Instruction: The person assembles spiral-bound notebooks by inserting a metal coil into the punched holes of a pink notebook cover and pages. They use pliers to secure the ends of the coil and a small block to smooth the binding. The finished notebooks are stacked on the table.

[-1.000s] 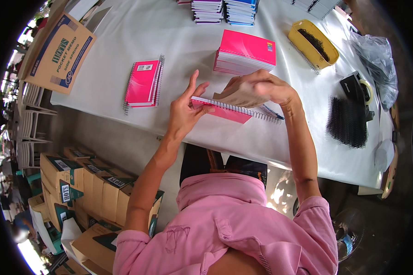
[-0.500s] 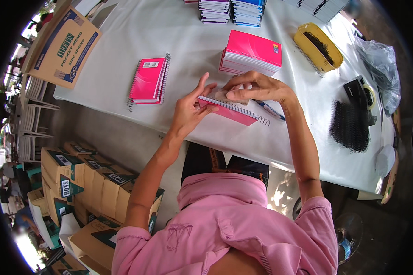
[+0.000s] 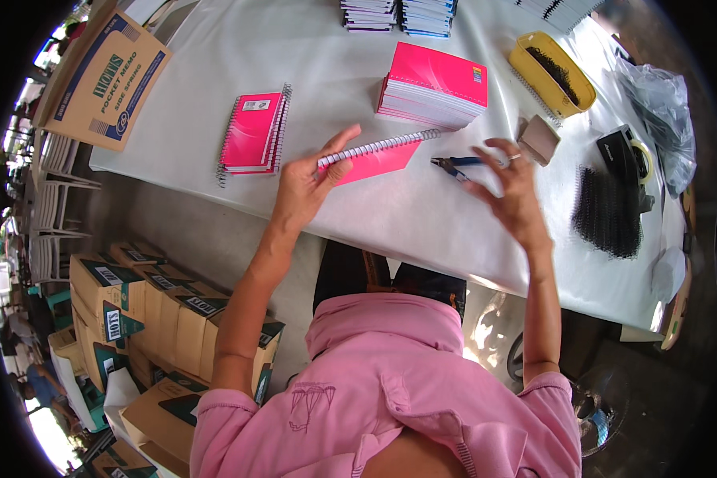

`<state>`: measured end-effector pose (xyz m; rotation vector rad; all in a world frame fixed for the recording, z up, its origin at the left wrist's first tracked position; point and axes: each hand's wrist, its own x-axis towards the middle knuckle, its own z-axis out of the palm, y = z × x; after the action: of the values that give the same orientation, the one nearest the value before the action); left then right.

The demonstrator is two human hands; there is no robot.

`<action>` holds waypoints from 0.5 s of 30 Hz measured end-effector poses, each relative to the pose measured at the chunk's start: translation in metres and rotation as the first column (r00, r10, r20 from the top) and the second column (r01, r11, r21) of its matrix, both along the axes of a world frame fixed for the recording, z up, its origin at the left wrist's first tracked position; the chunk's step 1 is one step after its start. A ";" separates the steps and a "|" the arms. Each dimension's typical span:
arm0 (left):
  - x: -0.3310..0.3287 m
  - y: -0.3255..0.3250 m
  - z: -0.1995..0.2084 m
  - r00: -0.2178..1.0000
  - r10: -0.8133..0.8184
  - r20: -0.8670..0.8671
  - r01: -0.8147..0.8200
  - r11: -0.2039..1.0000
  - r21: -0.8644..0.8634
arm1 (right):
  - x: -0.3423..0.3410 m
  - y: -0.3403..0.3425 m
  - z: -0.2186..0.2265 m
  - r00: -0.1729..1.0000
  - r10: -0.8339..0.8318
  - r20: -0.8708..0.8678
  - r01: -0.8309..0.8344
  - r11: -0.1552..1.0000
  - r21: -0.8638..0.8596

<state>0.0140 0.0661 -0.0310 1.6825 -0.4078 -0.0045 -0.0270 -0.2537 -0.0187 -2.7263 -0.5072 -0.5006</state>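
1. Moved since the earlier frame: the small tan block (image 3: 539,139) has been put down on the white tablecloth (image 3: 334,72), and the right hand (image 3: 506,187) has been taken off the coil and brought to the right.
2. At the left, two pink spiral notebooks (image 3: 249,135) are seen laid together, apart from the hands.
3. By the left hand (image 3: 301,187), a pink spiral notebook (image 3: 374,165) is pinched at its left end, between thumb and fingers. It is held tilted over the table, with its long coil edge up and running right.
4. Between the notebook and the right hand, the blue-handled pliers (image 3: 464,161) are laid about left to right. Their tip is pointed left, and their handles are set toward the right fingers, so the right hand is nearer.
5. The right hand is spread, with bent fingers. Whether the pliers are touched cannot be told.
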 end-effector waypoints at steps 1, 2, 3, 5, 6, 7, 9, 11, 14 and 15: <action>-0.003 -0.001 -0.009 0.999 0.026 0.047 -0.030 0.996 0.088 | 0.000 0.007 -0.026 0.998 -0.034 0.045 0.037 0.997 -0.066; -0.006 -0.004 -0.011 0.994 0.047 0.103 -0.063 0.985 0.163 | -0.001 0.015 -0.036 0.993 -0.065 0.100 0.078 0.987 -0.140; -0.009 -0.006 -0.011 0.986 0.064 0.155 -0.091 0.980 0.179 | -0.003 0.015 -0.039 0.990 -0.110 0.083 0.120 0.985 -0.122; -0.018 -0.012 -0.010 0.962 0.097 0.254 -0.153 0.966 0.210 | -0.009 0.019 -0.042 0.980 -0.196 0.040 0.198 0.976 -0.085; -0.021 -0.012 -0.007 0.937 0.116 0.329 -0.210 0.941 0.265 | -0.016 0.031 -0.031 0.983 -0.167 -0.079 0.172 0.983 0.057; -0.022 -0.013 -0.005 0.903 0.134 0.408 -0.276 0.909 0.312 | -0.024 0.050 -0.007 0.976 -0.113 -0.186 0.150 0.968 0.199; -0.026 -0.016 0.001 0.836 0.152 0.527 -0.384 0.848 0.365 | -0.045 0.085 0.022 0.981 0.021 -0.194 0.048 0.938 0.343; -0.024 -0.019 0.007 0.769 0.152 0.621 -0.467 0.796 0.384 | -0.049 0.107 0.028 0.995 0.080 -0.060 -0.056 0.943 0.328; -0.029 -0.018 0.016 0.733 0.129 0.668 -0.515 0.747 0.420 | -0.048 0.117 0.028 0.997 0.078 0.021 -0.080 0.955 0.286; -0.029 -0.017 0.016 0.725 0.122 0.678 -0.527 0.731 0.433 | -0.047 0.118 0.028 0.996 0.081 0.031 -0.087 0.957 0.278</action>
<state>-0.0153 0.0487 -0.0145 2.3792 -0.6084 0.8050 -0.0742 -0.1356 0.0091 -2.4225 -0.5126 -0.5334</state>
